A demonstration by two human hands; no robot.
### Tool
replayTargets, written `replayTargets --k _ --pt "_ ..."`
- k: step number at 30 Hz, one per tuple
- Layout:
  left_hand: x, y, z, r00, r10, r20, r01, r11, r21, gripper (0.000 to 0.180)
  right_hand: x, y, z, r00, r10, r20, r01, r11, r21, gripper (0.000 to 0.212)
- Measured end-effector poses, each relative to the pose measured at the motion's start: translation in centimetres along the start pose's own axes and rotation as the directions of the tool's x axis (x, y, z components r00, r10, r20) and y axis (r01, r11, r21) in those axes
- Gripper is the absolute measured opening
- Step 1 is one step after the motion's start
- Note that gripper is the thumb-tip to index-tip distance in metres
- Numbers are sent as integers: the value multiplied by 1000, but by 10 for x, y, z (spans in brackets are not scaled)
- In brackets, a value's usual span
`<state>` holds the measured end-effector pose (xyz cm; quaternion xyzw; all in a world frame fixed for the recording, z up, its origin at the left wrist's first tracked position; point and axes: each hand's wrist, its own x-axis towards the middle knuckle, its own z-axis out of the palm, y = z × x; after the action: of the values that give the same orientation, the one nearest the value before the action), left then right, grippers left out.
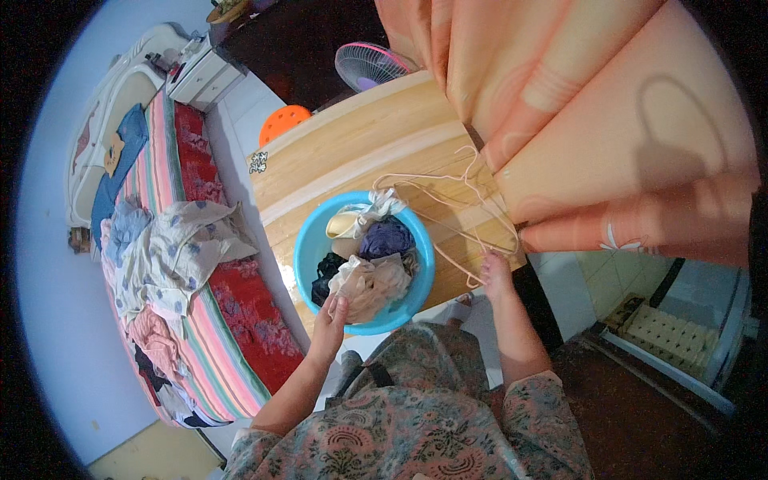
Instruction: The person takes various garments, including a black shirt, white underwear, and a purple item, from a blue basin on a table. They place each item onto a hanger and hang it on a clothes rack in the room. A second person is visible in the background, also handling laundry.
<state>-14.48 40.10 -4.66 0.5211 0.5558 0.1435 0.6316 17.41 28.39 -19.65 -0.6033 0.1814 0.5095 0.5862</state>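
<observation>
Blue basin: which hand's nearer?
Left. The left hand grips the blue basin at its near rim; the right hand is off to its right, holding wire hangers.

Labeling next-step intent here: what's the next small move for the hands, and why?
Probably the left hand lifts the beige garment it is gripping out of the blue basin toward the right hand, which holds wire hangers over the table.
</observation>
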Motion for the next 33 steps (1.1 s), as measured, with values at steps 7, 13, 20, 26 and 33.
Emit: replayTargets --k 7,13,20,26,33 --pt "-8 2 -4 1000 -28 13 29 996 -88 48 -20 -35 -39 928 238 288 -296 938 181 20" --pt "-12 -17 -5 991 63 -121 -66 998 -19 49 -35 1 -63 941 242 239 -317 878 359 19" --pt "-11 12 -35 982 146 -118 -151 988 -28 44 -127 16 -62 918 115 379 -258 901 349 18" --pt "-43 71 -64 921 388 -45 -390 910 -143 32 -185 12 -81 675 21 737 -306 917 254 24" --pt "-41 97 -96 798 570 -196 -581 814 2 21 -221 -51 0 800 -244 548 541 688 -484 21"
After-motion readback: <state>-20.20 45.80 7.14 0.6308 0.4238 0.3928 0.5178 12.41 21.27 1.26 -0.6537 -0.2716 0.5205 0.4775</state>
